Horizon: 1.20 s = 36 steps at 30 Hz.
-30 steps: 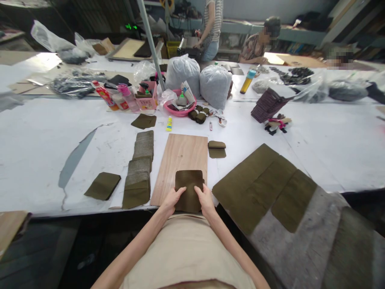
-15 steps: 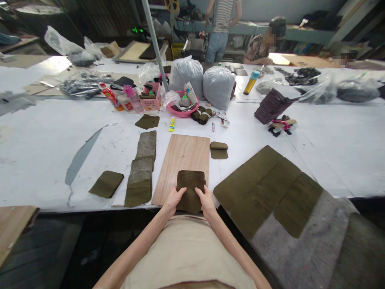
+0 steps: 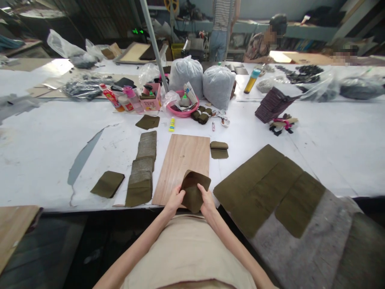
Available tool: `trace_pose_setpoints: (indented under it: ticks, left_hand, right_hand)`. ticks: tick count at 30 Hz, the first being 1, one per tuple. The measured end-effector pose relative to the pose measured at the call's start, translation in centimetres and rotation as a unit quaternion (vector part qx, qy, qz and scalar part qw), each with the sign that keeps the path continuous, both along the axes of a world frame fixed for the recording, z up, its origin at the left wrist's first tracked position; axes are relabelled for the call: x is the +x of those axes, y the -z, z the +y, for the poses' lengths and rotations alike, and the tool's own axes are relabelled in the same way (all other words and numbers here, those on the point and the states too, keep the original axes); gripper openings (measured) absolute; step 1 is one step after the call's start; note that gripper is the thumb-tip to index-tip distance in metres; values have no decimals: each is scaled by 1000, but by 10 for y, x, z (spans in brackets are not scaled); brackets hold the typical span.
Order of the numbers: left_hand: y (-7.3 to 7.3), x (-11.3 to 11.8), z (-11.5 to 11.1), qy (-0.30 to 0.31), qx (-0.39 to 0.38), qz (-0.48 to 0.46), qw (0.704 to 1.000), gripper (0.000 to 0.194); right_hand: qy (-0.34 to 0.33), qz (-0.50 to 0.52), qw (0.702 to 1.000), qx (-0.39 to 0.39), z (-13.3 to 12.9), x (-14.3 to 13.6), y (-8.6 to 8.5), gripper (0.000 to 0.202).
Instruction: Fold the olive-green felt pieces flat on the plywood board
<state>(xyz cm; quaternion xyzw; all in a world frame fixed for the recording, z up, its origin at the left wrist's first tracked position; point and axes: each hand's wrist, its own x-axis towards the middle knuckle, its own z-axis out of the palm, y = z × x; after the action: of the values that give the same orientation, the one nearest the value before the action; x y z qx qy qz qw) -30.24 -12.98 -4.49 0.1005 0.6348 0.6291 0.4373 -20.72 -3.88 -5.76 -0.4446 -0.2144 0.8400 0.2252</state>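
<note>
Several olive-green fabric pieces (image 3: pixel 192 196) are pinched between my two hands over the near end of a wooden board (image 3: pixel 186 156). My left hand (image 3: pixel 176 198) grips their left edge, and my right hand (image 3: pixel 206 197) holds the right side with the thumb on top. The pieces look fanned or slightly parted at the upper edge. Left of the board lies a long overlapping row of olive pieces (image 3: pixel 140 172), and further left a small stack (image 3: pixel 108 184). A folded olive piece (image 3: pixel 219 150) rests right of the board.
Large olive sheets (image 3: pixel 264 188) lie at the right, partly on a grey surface (image 3: pixel 315 241). Beyond the board are a yellow tube (image 3: pixel 171 125), a pink basket (image 3: pixel 184 114), stuffed bags (image 3: pixel 186 76) and bottles (image 3: pixel 132 99). Two people (image 3: pixel 221 24) are across the table.
The held pieces, flat and squared before, are now turned and skewed, with their upper edges spread apart. My left hand has shifted its hold slightly. The standing person has moved a little.
</note>
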Motion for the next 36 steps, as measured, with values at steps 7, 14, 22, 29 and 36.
trace_pose_setpoints:
  ticks: [7, 14, 22, 29, 36]
  left_hand:
    - [2, -14, 3, 18, -59, -118, 991, 40]
    - [0, -9, 2, 39, 10, -91, 995, 47]
    - [-1, -3, 17, 7, -36, -80, 996, 38]
    - [-4, 3, 17, 14, -12, -105, 994, 45]
    - [4, 12, 19, -6, -22, -43, 999, 42]
  right_hand:
    - [-53, 10, 998, 28, 6, 4, 6, 36]
    - [-57, -2, 998, 16, 16, 12, 4, 40]
    - [-36, 45, 998, -26, 17, 12, 13, 38]
    - [-21, 36, 999, -15, 19, 14, 12, 36]
    - [-30, 66, 997, -17, 22, 15, 22, 39]
